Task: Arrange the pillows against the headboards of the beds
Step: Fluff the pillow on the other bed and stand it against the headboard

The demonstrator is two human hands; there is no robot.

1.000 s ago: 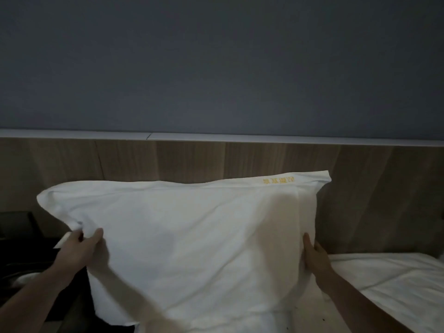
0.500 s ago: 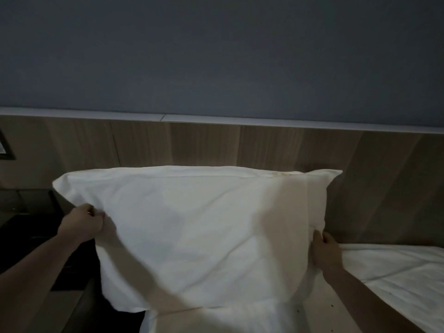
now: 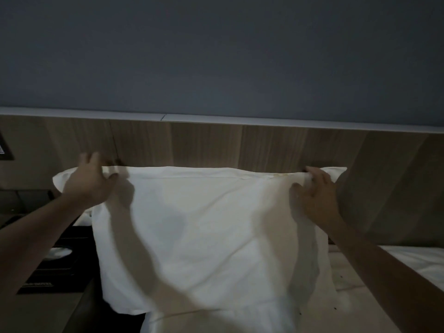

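Your left hand (image 3: 90, 182) and right hand (image 3: 314, 195), formerly at the sides of the pillow (image 3: 204, 236), now grip its top corners with curled fingers, standing it upright against the headboard (image 3: 216, 145): placement appears nearly finished.

A white pillow (image 3: 204, 236) is stood upright against the wooden headboard (image 3: 204, 145) — its top edge held level. Its lower edge rests on the bed (image 3: 360, 284) — the case lightly creased.

single head view — close, facing the wooden headboard (image 3: 204, 145) over the bed.
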